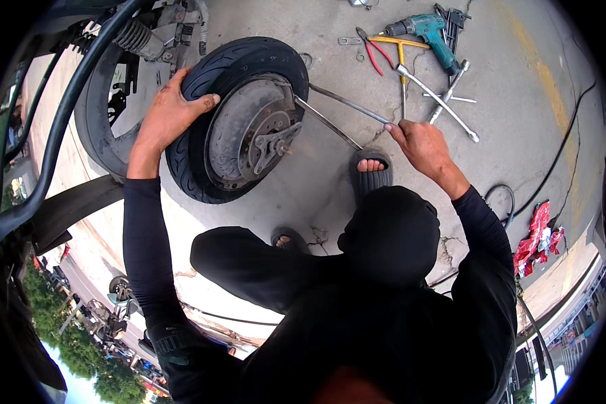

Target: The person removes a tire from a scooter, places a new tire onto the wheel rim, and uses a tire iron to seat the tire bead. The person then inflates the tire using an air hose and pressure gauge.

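Observation:
A black tyre (188, 161) on a grey hub wheel (230, 138) stands tilted on the concrete, its brake disc and axle facing me. My left hand (172, 111) grips the tyre's upper left edge, thumb on the sidewall and fingers over the tread. My right hand (421, 147) is closed round the outer end of a long metal tyre lever (350, 103), whose other end reaches the tyre's right side. Just below it, a second tyre lever (328, 122) runs from the rim to beside my sandal (372, 174), with no hand on it.
Beyond my right hand lie a cross wrench (444, 102), a teal cordless drill (429, 34), a yellow T-handle wrench (402, 50) and red-handled pliers (374, 57). A black cable (564, 145) and torn red wrappers (536, 236) are at right. Motorbike framework (67, 128) rises at left.

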Action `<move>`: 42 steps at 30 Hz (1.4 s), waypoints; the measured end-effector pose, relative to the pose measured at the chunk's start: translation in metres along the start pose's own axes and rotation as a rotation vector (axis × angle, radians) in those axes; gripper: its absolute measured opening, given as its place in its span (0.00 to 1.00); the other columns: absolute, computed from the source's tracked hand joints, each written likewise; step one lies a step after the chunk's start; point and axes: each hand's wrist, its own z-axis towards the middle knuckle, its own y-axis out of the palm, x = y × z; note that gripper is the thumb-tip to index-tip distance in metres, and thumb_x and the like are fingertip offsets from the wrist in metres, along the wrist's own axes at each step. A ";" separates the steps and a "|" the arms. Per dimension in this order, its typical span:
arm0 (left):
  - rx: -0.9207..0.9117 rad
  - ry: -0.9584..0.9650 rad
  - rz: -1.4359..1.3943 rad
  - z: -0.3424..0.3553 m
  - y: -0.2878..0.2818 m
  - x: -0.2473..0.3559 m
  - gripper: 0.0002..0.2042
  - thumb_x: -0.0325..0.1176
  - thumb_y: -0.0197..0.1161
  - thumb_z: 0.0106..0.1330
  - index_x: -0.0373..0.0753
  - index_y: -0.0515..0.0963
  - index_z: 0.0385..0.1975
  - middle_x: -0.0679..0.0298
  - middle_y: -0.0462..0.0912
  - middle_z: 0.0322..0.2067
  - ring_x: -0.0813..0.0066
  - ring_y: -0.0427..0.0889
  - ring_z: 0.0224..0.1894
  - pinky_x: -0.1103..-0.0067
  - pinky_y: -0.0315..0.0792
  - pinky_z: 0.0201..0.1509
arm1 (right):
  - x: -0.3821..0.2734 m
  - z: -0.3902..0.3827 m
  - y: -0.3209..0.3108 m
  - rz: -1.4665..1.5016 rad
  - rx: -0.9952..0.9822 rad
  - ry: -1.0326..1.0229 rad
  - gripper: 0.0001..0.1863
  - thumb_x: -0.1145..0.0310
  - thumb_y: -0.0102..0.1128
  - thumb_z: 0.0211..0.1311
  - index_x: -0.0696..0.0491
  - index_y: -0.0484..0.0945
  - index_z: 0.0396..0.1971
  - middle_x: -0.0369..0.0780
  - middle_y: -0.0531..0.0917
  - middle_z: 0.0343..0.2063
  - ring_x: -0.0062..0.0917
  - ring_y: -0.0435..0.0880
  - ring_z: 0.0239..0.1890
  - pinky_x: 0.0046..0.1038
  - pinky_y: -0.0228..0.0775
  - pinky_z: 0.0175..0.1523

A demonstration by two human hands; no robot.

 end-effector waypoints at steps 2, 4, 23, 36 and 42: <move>0.032 -0.017 -0.080 0.001 0.006 -0.006 0.41 0.49 0.72 0.49 0.29 0.69 0.61 0.44 0.78 0.52 0.56 0.79 0.56 0.72 0.68 0.62 | 0.032 -0.030 -0.020 0.003 0.014 0.026 0.25 0.51 0.53 0.69 0.57 0.79 0.21 0.51 0.77 0.14 0.47 0.80 0.21 0.44 0.71 0.30; 0.025 -0.035 -0.122 0.001 0.007 -0.022 0.42 0.47 0.74 0.47 0.29 0.69 0.61 0.44 0.78 0.53 0.58 0.79 0.55 0.73 0.68 0.63 | 0.049 -0.043 -0.040 0.154 -0.036 0.115 0.24 0.54 0.55 0.69 0.58 0.79 0.19 0.51 0.76 0.13 0.46 0.80 0.19 0.42 0.71 0.29; -0.189 -0.090 0.344 -0.001 0.003 0.062 0.52 0.65 0.75 0.39 0.21 0.72 0.53 0.35 0.80 0.43 0.48 0.83 0.47 0.67 0.75 0.54 | -0.006 0.102 0.165 1.041 -0.069 0.025 0.19 0.56 0.52 0.71 0.60 0.70 0.31 0.46 0.80 0.21 0.39 0.81 0.24 0.37 0.71 0.34; -0.096 -0.042 0.108 -0.068 0.016 0.041 0.38 0.33 0.77 0.40 0.31 0.69 0.55 0.46 0.80 0.46 0.57 0.81 0.50 0.71 0.70 0.61 | -0.046 0.053 0.022 0.973 0.117 -0.160 0.18 0.55 0.54 0.70 0.57 0.71 0.32 0.47 0.73 0.15 0.45 0.76 0.21 0.39 0.65 0.28; -0.156 -0.047 0.042 -0.070 0.000 0.011 0.42 0.37 0.80 0.40 0.33 0.67 0.58 0.45 0.80 0.48 0.56 0.82 0.51 0.68 0.72 0.59 | -0.032 0.077 0.014 0.817 0.233 -0.162 0.14 0.59 0.56 0.69 0.56 0.72 0.33 0.47 0.72 0.13 0.47 0.75 0.18 0.40 0.63 0.24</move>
